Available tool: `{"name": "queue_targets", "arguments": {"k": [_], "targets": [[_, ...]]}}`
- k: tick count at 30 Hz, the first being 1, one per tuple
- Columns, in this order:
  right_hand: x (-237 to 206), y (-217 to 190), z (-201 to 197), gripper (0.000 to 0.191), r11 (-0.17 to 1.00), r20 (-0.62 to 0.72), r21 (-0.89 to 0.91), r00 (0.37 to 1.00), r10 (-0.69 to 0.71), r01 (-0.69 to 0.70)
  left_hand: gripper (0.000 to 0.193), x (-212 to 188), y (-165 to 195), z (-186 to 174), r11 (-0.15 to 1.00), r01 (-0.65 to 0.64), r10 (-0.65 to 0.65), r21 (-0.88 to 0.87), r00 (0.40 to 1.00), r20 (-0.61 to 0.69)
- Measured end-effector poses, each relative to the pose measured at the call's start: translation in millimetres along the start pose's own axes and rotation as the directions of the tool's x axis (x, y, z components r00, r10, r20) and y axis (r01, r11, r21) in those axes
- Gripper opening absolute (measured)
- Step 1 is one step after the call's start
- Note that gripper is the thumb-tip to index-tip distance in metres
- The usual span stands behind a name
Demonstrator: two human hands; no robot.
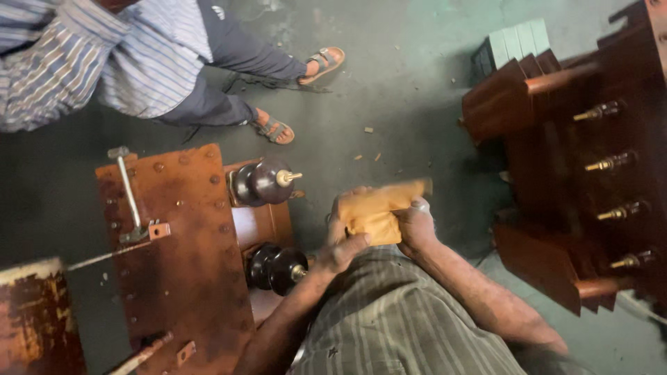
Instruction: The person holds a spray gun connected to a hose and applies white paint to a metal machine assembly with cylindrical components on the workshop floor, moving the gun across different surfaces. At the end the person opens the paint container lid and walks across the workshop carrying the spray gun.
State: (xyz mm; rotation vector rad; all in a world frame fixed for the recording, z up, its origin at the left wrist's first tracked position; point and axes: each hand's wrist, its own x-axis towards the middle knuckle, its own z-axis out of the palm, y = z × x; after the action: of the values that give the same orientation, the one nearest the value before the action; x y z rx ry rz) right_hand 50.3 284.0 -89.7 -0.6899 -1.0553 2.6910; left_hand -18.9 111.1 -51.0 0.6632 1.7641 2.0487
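Both my hands meet at the middle of the view, in front of my striped grey shirt. They grip a folded tan sheet [379,207], paper or cloth, I cannot tell which. My left hand [342,243] clasps its lower left part with the thumb over the fold. My right hand [417,226] pinches its right side, and one end of the sheet sticks out to the upper right. The sheet is held above the dark green floor, clear of the metal units on either side.
A rusty brown metal cover [180,257] with bolts stands to my left, with two dark ribbed insulators [264,182] [278,269] on its side. A reddish-brown unit [549,173] with several brass-tipped terminals stands at right. Another person in a striped shirt and sandals [323,64] crouches at top left.
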Motion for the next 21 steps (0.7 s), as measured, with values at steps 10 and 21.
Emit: {"name": "queue_targets", "arguments": {"k": [10, 21], "targets": [[-5.2, -36.4, -38.8, 0.030, 0.933, 0.078, -0.332, 0.989, -0.123, 0.142, 0.036, -5.8, -43.0, 68.9, 0.965, 0.259, -0.262, -0.037, 0.953, -0.156], [-28.1, -183.8, -103.6, 0.065, 0.420, 0.690, -0.587, 0.699, -0.189, 0.692, 0.055, 5.1, -100.9, 119.1, 0.396, 0.850, -0.839, -0.348, 0.489, 0.239]]}}
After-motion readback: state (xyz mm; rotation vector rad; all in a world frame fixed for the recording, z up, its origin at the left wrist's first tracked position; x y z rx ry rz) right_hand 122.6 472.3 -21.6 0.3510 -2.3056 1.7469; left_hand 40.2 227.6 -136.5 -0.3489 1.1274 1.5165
